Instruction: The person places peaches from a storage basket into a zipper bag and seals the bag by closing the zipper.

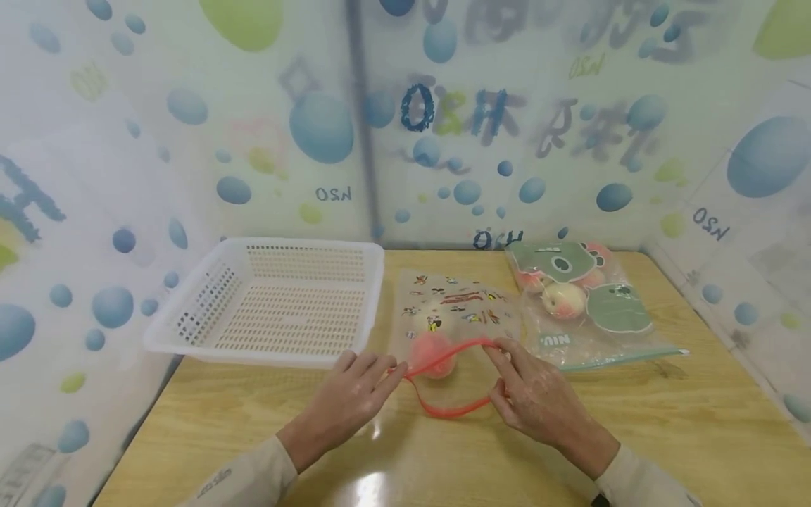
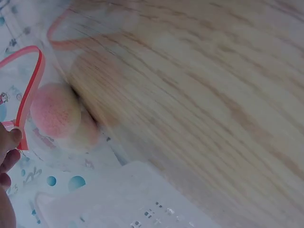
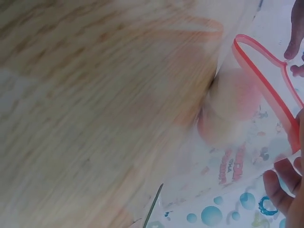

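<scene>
A clear zip bag (image 1: 465, 320) with cartoon prints and a red zip edge lies in the middle of the table, its mouth spread wide toward me. Inside it a pink peach (image 1: 433, 355) lies near the mouth, and a paler peach (image 2: 85, 133) shows behind it in the left wrist view. My left hand (image 1: 355, 391) pinches the left end of the red zip edge (image 2: 29, 90) between thumb and fingers. On the other side my right hand (image 1: 538, 391) grips the zip edge, fingers on the upper strip and thumb at the lower one.
A white plastic basket (image 1: 374, 296) with slotted walls stands at the left, close to my left hand. To the right lies a second zip bag (image 1: 507, 331) with a green animal print, several peaches inside. Patterned curtains (image 1: 437, 211) enclose the table at back and sides.
</scene>
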A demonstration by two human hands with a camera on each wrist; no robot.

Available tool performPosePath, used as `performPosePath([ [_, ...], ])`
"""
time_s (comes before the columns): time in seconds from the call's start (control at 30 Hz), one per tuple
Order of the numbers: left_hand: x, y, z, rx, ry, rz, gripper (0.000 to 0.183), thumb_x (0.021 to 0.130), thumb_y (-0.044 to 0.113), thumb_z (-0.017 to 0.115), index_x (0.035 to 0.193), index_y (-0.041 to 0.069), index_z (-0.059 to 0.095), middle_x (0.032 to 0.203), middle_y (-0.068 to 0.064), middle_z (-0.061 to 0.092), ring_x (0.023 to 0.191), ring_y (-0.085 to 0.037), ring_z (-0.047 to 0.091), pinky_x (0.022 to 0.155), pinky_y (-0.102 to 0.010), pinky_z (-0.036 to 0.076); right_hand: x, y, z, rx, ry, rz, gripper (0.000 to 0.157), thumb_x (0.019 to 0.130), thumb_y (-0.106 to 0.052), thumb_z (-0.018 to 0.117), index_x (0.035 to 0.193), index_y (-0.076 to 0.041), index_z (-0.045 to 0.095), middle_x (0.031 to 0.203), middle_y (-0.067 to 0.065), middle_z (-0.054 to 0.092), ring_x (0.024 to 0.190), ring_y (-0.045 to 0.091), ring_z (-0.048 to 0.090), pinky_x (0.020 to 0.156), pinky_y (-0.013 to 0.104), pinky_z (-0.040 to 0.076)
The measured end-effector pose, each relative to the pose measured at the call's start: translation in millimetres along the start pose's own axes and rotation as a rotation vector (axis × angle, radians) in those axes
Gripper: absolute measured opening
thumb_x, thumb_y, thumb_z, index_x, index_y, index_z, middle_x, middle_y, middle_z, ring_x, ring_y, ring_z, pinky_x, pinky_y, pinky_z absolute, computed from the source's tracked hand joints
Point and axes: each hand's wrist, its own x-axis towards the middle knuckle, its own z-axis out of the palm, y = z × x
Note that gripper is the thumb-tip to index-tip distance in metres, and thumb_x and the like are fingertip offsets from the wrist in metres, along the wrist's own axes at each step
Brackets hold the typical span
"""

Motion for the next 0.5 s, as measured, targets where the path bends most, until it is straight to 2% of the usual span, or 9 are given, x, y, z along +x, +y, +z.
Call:
performPosePath([
  [0.13, -1.4, -2.0, 2.0, 0.020, -0.036, -0.013, 0.038, 0.097, 0.002, 0.040, 0.112, 0.006, 0.074, 0.105, -0.005, 0.068, 0.082, -0.023, 0.056, 0.062, -0.030, 0.041, -3, 3, -0.5, 0.023, -0.009, -0.005, 0.046, 0.095, -0.023, 0.038, 0.127, 0.000, 0.062, 0.119, 0.016, 0.056, 0.064, 0.013, 0.050, 0.047, 0.023, 0.042],
  [0.23, -2.2, -3.3, 2.7, 0.022, -0.070, -0.023, 0.036, 0.095, 0.004, 0.043, 0.112, 0.006, 0.074, 0.106, -0.005, 0.068, 0.083, -0.023, 0.055, 0.063, -0.030, 0.040, -6, 7, -0.6, 0.028, 0.026, -0.035, 0.039, 0.099, -0.024, 0.035, 0.110, -0.001, 0.064, 0.118, 0.016, 0.057, 0.068, 0.015, 0.056, 0.048, 0.025, 0.045],
  [0.33, -3.5, -3.7, 4.1, 0.030, -0.090, -0.029, 0.037, 0.093, 0.005, 0.043, 0.113, 0.005, 0.074, 0.107, -0.006, 0.069, 0.083, -0.023, 0.054, 0.063, -0.031, 0.040, -10, 11, -0.9, 0.020, 0.082, -0.076, 0.029, 0.100, -0.021, 0.037, 0.093, -0.003, 0.059, 0.114, 0.018, 0.060, 0.069, 0.018, 0.061, 0.048, 0.028, 0.048],
  [0.5, -6.3, -3.9, 6.3, 0.031, -0.107, -0.047, 0.037, 0.092, 0.006, 0.043, 0.112, 0.005, 0.074, 0.106, -0.007, 0.069, 0.083, -0.024, 0.054, 0.063, -0.032, 0.040, -14, 15, -3.2, 0.021, 0.132, -0.104, 0.029, 0.102, -0.021, 0.040, 0.095, -0.001, 0.060, 0.110, 0.016, 0.062, 0.071, 0.020, 0.062, 0.051, 0.030, 0.052],
])
